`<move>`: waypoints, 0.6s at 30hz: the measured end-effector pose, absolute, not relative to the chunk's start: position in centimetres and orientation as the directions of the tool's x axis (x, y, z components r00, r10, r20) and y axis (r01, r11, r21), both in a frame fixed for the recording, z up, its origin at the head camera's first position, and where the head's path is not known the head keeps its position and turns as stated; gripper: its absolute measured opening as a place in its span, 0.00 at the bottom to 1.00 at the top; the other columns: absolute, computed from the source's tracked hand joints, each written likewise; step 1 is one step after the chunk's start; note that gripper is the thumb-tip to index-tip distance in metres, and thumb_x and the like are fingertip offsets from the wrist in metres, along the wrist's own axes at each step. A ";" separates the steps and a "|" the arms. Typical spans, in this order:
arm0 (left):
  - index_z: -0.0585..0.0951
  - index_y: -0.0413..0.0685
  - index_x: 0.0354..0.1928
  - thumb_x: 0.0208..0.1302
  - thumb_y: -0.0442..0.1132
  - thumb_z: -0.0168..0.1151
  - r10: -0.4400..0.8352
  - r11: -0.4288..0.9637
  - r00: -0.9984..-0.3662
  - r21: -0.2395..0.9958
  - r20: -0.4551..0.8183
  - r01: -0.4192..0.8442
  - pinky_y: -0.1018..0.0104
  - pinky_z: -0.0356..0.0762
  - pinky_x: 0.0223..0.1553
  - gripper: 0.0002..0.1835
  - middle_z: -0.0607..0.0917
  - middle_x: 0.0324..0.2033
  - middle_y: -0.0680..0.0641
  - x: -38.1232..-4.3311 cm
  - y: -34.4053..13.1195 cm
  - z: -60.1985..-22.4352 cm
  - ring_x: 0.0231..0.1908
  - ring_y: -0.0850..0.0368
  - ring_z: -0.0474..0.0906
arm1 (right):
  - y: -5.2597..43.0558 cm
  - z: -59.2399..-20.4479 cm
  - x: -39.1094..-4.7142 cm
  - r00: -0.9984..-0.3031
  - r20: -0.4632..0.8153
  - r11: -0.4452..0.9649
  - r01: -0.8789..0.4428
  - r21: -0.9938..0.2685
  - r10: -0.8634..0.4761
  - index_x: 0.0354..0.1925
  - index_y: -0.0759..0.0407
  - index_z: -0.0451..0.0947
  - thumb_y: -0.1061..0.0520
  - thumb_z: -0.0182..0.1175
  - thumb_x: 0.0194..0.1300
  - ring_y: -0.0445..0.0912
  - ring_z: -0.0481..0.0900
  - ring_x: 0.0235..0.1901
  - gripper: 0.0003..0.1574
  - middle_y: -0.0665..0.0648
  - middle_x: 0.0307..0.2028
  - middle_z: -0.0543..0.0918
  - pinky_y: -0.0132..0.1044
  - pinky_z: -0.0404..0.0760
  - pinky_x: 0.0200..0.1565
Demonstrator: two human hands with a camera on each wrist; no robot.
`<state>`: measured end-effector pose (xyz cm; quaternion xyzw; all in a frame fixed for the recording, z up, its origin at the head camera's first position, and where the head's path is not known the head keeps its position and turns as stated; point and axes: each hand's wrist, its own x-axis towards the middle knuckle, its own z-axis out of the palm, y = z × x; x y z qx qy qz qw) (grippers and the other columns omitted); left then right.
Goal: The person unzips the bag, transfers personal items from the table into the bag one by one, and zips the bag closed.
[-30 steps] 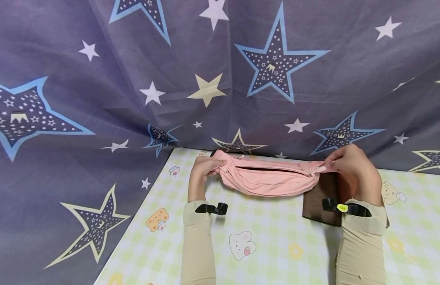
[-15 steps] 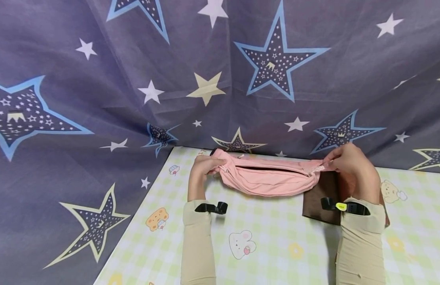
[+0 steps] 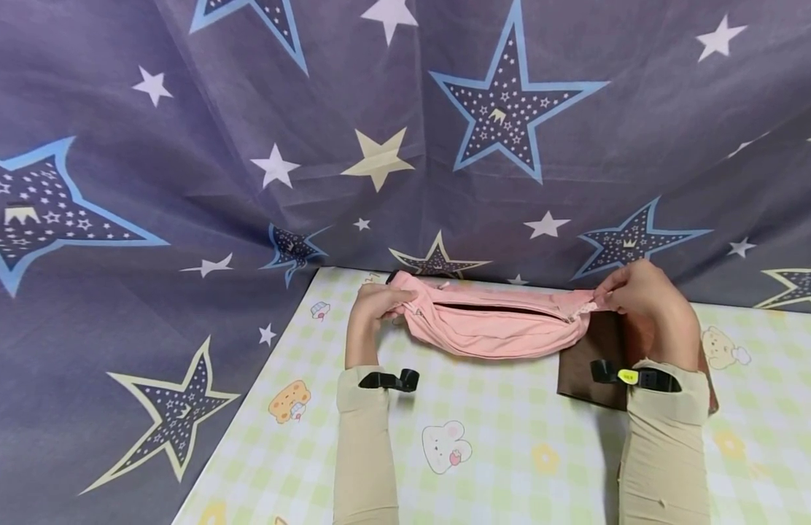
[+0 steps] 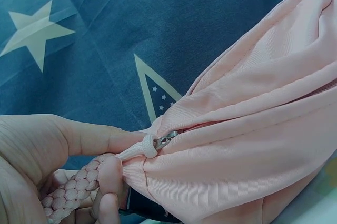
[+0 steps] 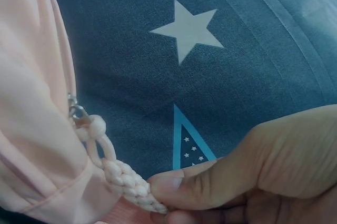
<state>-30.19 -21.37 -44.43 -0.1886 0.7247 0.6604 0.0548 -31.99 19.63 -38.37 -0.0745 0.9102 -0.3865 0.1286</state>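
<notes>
A pink fanny pack (image 3: 494, 335) is stretched between my two hands near the table's back edge. A dark slit shows along its upper zipper. My left hand (image 3: 377, 302) grips its left end, thumb on top. In the left wrist view, a braided pull cord (image 4: 79, 184), tied to a metal zipper slider (image 4: 167, 139), runs under the thumb and between the fingers. My right hand (image 3: 642, 295) is at the other end. In the right wrist view, its thumb and fingers pinch another braided pull cord (image 5: 129, 184), with the pink strap behind it.
A brown, flat-sided object (image 3: 592, 364) lies on the table beneath my right forearm, partly hidden. The table (image 3: 497, 408) has a green-and-white checked cloth with cartoon prints. Dark star-patterned fabric (image 3: 353, 87) hangs right behind the table and along its left side.
The head view has tilted slightly, so the scene sits a little differently in it. Both hands keep their hold, and the fanny pack stays in place.
</notes>
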 end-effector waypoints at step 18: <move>0.83 0.45 0.22 0.46 0.37 0.74 -0.207 0.078 -0.918 0.930 -0.339 -0.360 0.74 0.71 0.19 0.08 0.77 0.09 0.53 -30.3 -21.4 -44.3 0.12 0.65 0.72 | 19.5 -38.6 -32.3 -0.951 -0.202 0.668 -0.006 -0.744 -0.234 0.36 0.78 0.79 0.72 0.61 0.51 0.47 0.72 0.25 0.11 0.55 0.23 0.80 0.38 0.77 0.25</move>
